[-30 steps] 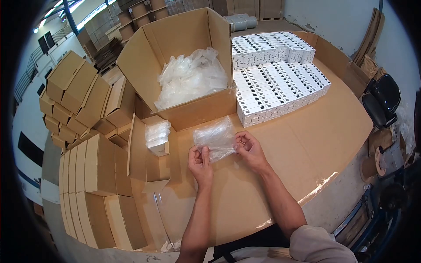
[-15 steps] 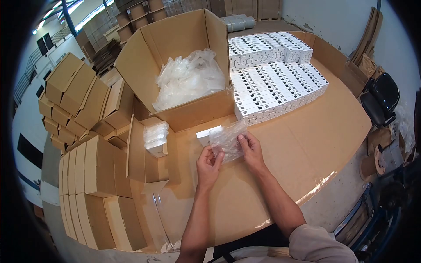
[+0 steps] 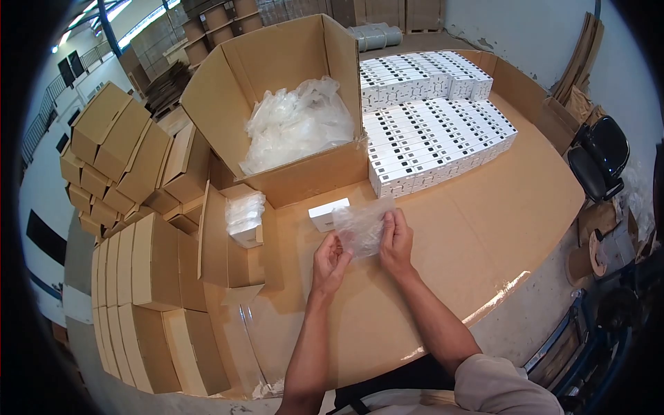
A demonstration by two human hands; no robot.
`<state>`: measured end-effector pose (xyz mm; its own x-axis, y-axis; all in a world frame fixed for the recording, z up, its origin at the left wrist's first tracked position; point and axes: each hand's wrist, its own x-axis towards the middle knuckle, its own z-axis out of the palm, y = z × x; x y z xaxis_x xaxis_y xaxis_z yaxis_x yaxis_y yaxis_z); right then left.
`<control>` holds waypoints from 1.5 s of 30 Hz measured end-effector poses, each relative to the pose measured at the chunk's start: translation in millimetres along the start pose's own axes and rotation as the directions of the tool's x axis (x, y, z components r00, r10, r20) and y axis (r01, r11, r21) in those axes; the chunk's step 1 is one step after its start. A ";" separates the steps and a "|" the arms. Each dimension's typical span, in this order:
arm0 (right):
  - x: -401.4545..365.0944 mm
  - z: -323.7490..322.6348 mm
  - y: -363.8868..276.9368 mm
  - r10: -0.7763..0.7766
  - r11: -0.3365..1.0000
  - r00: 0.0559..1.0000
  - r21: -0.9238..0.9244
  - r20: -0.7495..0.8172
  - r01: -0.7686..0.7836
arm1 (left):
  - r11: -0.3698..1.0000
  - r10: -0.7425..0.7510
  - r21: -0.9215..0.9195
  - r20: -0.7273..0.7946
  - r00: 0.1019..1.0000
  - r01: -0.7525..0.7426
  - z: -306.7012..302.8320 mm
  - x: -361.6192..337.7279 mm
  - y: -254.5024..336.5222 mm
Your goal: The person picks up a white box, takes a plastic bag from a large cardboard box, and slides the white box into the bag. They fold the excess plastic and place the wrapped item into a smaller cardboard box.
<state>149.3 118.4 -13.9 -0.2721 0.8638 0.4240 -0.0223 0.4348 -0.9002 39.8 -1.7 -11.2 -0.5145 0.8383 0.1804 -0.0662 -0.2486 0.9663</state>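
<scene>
A clear plastic bag (image 3: 363, 227) is stretched between my two hands above the table. My left hand (image 3: 330, 263) pinches its lower left corner, and my right hand (image 3: 395, 238) grips its right edge. Just behind the bag, a small white box (image 3: 325, 216) lies on the table, partly covered by the plastic. Left of my hands stands an open cardboard carton (image 3: 238, 270) with several wrapped white boxes (image 3: 245, 216) at its far end.
A large cardboard box (image 3: 304, 178) full of loose plastic bags (image 3: 301, 124) stands behind. Rows of white boxes (image 3: 443, 142) are stacked at the back right. Brown cartons (image 3: 149, 270) pile up on the left. A black chair (image 3: 600, 158) is beyond the table's right side.
The bag looks flatter and more spread out between my hands. My right hand has shifted slightly, and more of the small white box shows.
</scene>
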 end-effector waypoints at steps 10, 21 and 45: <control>-19.4 10.9 -2.4 -0.072 0.992 0.943 -0.078 0.325 0.103 | 0.982 0.142 0.183 -0.511 0.848 -0.055 -4.8 4.5 -15.4; -14.7 11.3 -1.6 0.083 0.987 0.956 0.109 0.282 -0.118 | 0.922 0.272 0.372 -0.428 0.862 -0.107 -6.7 1.2 -13.0; 9.3 -9.1 -13.6 -0.224 0.971 0.933 0.150 0.281 0.188 | 0.949 -0.015 0.303 -0.236 0.972 0.088 -2.3 0.2 8.3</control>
<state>155.8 122.8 3.2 -0.5192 0.6370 0.5698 -0.2169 0.5467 -0.8087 37.1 -4.7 -3.6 -0.7005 0.7040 0.1174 0.1509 -0.0147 0.9884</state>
